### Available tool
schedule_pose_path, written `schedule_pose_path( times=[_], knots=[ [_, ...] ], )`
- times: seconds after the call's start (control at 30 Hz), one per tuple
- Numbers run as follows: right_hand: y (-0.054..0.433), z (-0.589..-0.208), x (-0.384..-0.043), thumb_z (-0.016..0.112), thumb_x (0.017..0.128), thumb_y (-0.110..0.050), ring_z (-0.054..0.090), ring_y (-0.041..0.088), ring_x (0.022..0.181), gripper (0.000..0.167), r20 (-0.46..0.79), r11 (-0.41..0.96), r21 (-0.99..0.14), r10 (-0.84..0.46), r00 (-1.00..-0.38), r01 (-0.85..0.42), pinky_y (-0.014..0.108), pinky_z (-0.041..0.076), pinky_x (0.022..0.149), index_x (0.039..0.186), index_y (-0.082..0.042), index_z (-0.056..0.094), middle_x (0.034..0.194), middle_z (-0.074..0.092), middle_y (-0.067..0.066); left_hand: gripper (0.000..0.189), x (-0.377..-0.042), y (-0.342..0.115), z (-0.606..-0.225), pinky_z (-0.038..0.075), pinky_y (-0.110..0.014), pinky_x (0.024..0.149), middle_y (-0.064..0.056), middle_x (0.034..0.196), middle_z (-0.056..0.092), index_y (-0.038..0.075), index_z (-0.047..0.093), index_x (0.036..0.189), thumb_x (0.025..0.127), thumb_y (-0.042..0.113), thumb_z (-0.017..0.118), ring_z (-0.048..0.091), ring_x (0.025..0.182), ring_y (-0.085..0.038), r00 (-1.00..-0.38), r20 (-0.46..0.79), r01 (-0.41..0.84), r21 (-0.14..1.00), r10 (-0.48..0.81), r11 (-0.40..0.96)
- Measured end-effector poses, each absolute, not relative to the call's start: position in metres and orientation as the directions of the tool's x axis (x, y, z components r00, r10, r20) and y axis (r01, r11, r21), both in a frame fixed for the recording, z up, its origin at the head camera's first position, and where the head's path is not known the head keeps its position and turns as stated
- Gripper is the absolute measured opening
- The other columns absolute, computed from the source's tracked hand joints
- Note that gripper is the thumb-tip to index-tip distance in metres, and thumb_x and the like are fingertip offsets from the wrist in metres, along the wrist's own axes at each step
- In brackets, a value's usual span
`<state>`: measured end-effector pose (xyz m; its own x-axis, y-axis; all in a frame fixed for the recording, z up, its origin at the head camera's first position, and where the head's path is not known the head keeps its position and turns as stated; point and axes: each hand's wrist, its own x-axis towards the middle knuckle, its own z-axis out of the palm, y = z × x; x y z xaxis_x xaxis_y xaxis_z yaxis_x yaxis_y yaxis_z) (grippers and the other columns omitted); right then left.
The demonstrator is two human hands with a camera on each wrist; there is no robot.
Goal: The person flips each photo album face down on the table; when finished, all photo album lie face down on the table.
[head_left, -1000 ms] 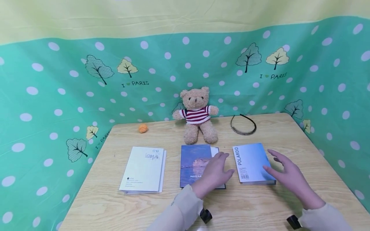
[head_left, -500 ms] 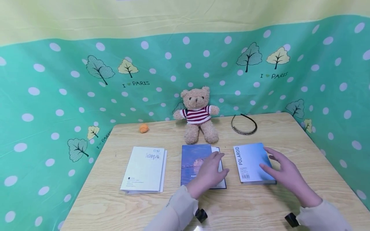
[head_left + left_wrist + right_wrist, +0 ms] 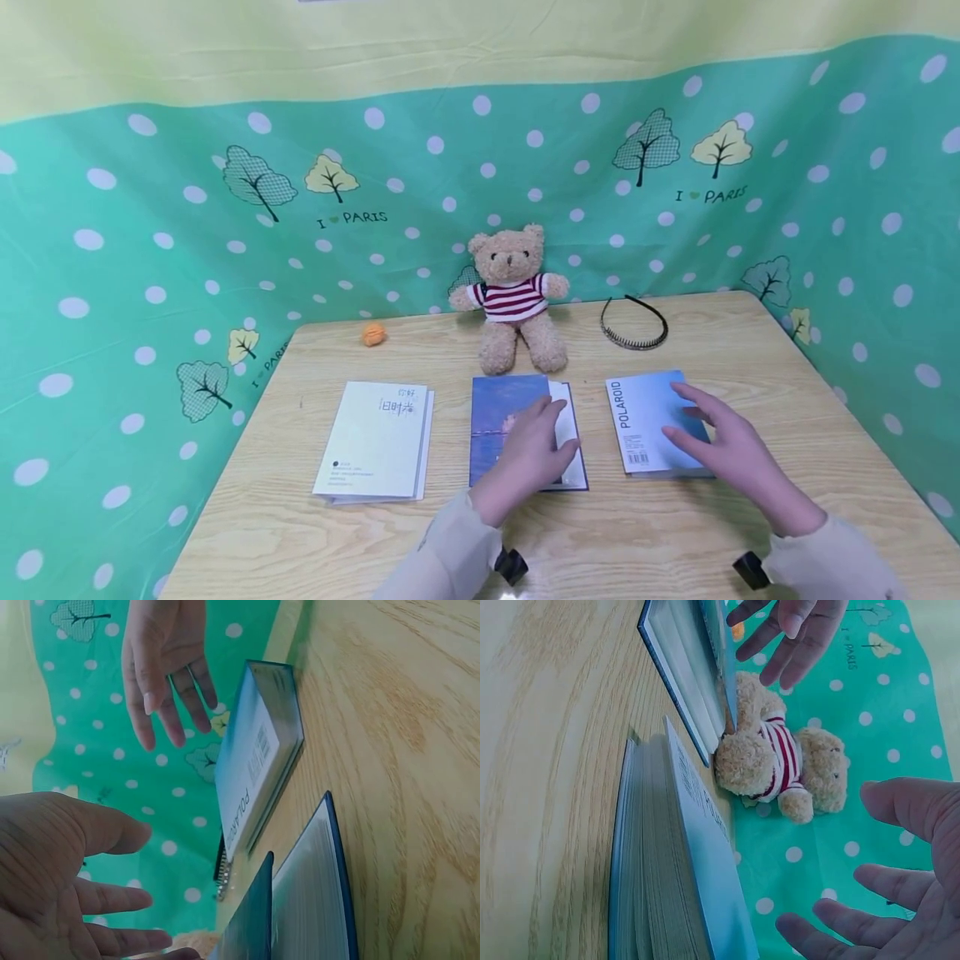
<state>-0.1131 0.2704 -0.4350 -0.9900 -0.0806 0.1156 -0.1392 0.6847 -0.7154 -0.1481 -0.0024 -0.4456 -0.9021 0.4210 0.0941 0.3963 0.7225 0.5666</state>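
My left hand [image 3: 527, 450] hovers over the middle photo album [image 3: 497, 408], a dark blue-purple one with its front cover lying slightly raised and white pages showing at the right. Its fingers are relaxed and hold nothing. In the left wrist view the thumb and fingers of that left hand [image 3: 82, 877] are spread above the album's cover. To the right, my right hand [image 3: 723, 437] is held over the right edge of a light blue album marked POLAROID [image 3: 648, 425]. In the right wrist view, nothing is between the fingers of this right hand [image 3: 900, 892], apart from the blue cover.
A white album [image 3: 372, 442] lies on the wooden table [image 3: 262, 533] at the left. Behind the albums sit a teddy bear [image 3: 513, 300] in a striped shirt, an orange ball-like thing [image 3: 373, 333] and a black headband [image 3: 633, 343]. A green dotted curtain [image 3: 420, 167] surrounds the table.
Both hands have drifted left: the left hand further over the middle album, the right hand further over the POLAROID album. The albums and the bear stay in place.
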Motion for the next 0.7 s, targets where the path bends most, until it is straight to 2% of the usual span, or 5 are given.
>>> schedule_pose_path(
  times=[0.3,0.43,0.7],
  knots=[
    [0.265,-0.436,-0.114,0.069,0.092,-0.028,0.047,0.051,0.121,0.069,0.098,0.659,-0.739,-0.100,-0.990,-0.140,0.066,0.040,0.095,0.147,-0.002,0.038,0.147,0.034,0.032,0.058,-0.141,-0.013,-0.448,0.033,-0.049,0.111,-0.024,0.146,0.041,0.001,0.047,0.142,0.092,0.025,0.065,0.039,0.136,-0.036,-0.900,0.115,0.410,0.552,0.421,0.726],
    [0.264,-0.437,-0.115,0.068,0.092,-0.029,0.048,0.051,0.121,0.068,0.101,0.651,-0.744,-0.108,-0.989,-0.147,0.064,0.043,0.094,0.148,-0.003,0.038,0.146,0.036,0.032,0.060,-0.140,-0.017,-0.449,0.029,-0.052,0.113,-0.024,0.146,0.041,0.002,0.047,0.142,0.091,0.027,0.067,0.038,0.136,-0.038,-0.905,0.110,0.399,0.558,0.412,0.728],
    [0.258,-0.441,-0.116,0.068,0.092,-0.028,0.051,0.049,0.119,0.067,0.086,0.633,-0.759,-0.131,-0.988,-0.150,0.062,0.047,0.091,0.147,-0.002,0.038,0.143,0.041,0.029,0.059,-0.139,-0.025,-0.453,0.033,-0.051,0.110,-0.024,0.146,0.041,0.004,0.048,0.141,0.090,0.028,0.068,0.039,0.135,-0.039,-0.905,0.117,0.396,0.582,0.409,0.710]
  ],
)
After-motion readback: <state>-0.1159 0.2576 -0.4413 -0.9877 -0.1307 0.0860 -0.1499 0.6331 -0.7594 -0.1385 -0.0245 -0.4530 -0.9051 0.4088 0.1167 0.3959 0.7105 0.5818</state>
